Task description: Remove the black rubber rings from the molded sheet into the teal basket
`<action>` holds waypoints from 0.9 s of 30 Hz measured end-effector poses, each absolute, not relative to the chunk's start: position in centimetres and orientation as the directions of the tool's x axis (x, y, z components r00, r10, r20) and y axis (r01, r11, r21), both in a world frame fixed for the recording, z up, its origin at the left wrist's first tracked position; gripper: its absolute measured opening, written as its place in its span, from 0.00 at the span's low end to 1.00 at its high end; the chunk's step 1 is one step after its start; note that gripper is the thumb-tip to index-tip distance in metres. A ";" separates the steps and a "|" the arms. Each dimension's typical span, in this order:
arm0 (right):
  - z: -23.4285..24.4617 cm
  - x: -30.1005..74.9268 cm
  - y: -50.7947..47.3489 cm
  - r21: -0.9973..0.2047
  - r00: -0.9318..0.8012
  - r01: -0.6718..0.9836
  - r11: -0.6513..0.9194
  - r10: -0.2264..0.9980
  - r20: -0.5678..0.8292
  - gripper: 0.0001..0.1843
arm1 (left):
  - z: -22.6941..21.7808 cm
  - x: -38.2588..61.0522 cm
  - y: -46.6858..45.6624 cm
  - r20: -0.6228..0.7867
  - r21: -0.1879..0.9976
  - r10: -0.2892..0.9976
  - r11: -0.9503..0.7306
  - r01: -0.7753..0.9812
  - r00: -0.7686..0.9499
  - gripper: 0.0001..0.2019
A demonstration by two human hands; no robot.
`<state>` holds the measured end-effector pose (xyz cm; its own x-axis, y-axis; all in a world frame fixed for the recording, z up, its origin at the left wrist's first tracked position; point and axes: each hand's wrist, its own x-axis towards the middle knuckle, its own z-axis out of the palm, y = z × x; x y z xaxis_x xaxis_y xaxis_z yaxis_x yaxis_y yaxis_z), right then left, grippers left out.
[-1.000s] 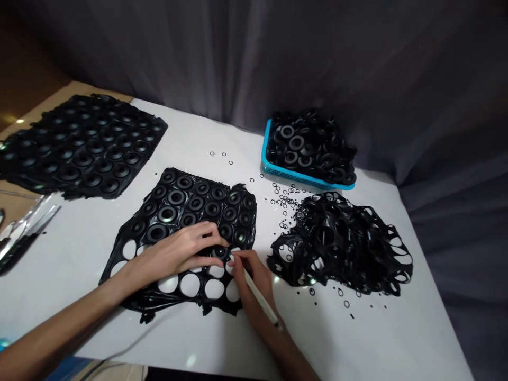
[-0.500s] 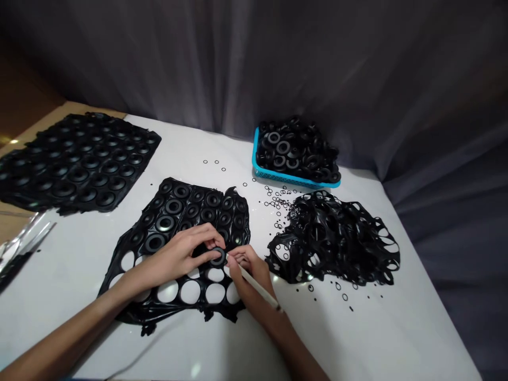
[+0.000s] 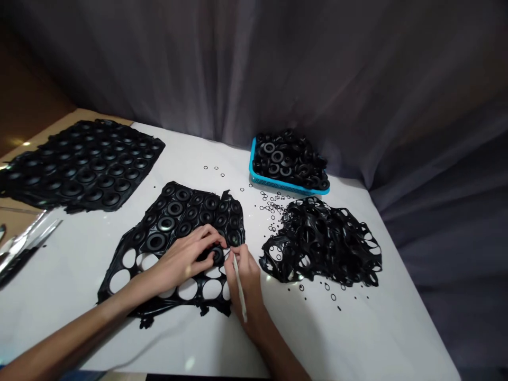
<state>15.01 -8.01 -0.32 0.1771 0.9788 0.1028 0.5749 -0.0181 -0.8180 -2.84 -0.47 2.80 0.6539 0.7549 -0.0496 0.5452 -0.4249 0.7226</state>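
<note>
A black rubber sheet (image 3: 174, 217) moulded with rows of round washers lies in front of me, its near rows punched out into empty holes. My left hand (image 3: 186, 256) rests on it, fingers curled and pinching one black washer (image 3: 216, 256) at the sheet's right edge. My right hand (image 3: 244, 275) is closed round a thin white stick tool (image 3: 239, 287), its tip against that same washer.
A blue basket (image 3: 278, 182) heaped with loose black washers stands at the back. A tangled pile of emptied rubber webbing (image 3: 321, 243) lies right of my hands, small black rings scattered around it. A second full rubber sheet (image 3: 79, 164) lies far left; shiny plastic wrap (image 3: 19, 246) at the left edge.
The washer has tilted up out of the sheet under my left fingers. My right hand has turned, so the stick now points steeply down towards me. The camera has shifted slightly.
</note>
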 end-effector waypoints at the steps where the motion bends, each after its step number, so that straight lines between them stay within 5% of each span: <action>1: -0.4 15.0 -8.0 -0.792 0.177 0.611 0.005 0.974 0.143 0.06 | 2.7 -3.0 -0.5 -0.041 0.718 0.750 -0.436 0.542 0.660 0.15; 17: 0.8 15.1 -8.0 -0.861 0.149 0.508 -0.025 0.987 0.059 0.06 | 1.9 -3.0 -0.7 0.321 0.523 0.527 -0.791 0.317 0.787 0.12; 27: 0.7 14.9 -8.2 -0.852 0.223 0.523 0.017 0.962 0.156 0.09 | 1.6 -3.0 -0.9 0.466 0.435 0.478 -0.856 0.278 0.744 0.11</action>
